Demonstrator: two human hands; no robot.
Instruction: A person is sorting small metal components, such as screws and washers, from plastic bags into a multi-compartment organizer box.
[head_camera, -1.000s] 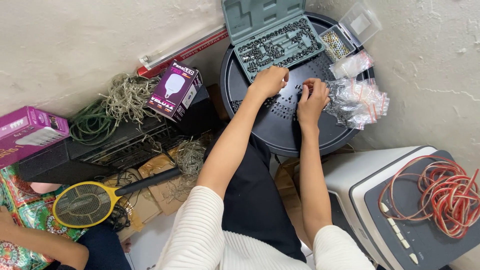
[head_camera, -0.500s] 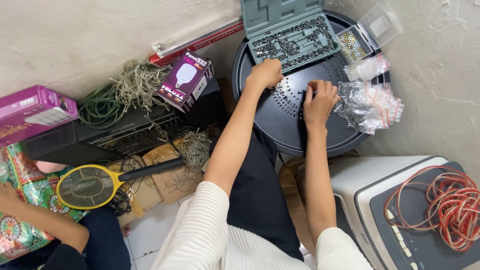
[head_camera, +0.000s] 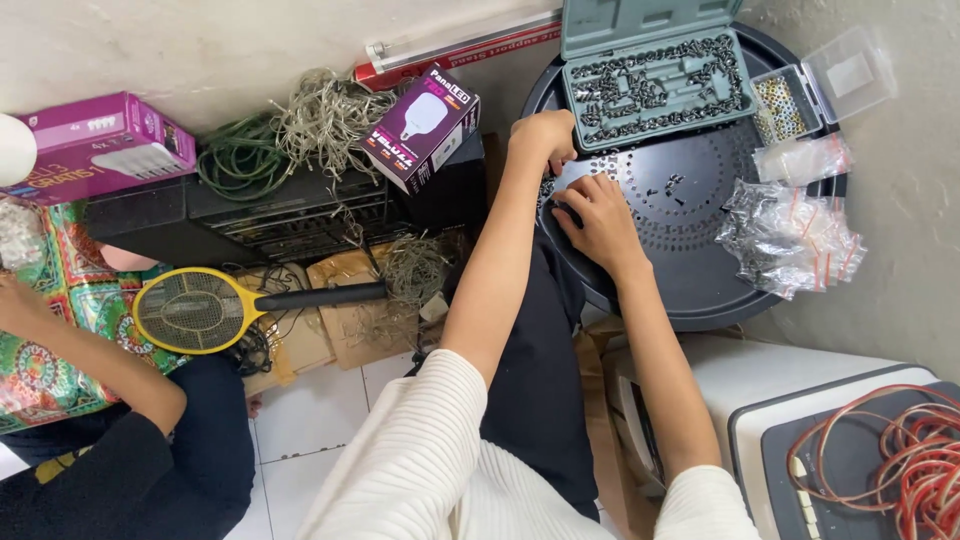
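Both hands, left hand and right hand, pinch a small pale packet between them; loose screws lie at 3 o'clock on the round black tray.

A small pale, flat piece is held low at the left edge of a round black perforated tray, pinched between the left hand and the right hand. Much of it is covered by fingers, so its exact shape cannot be told. A few tiny dark screws are scattered loose on the tray just beside it.
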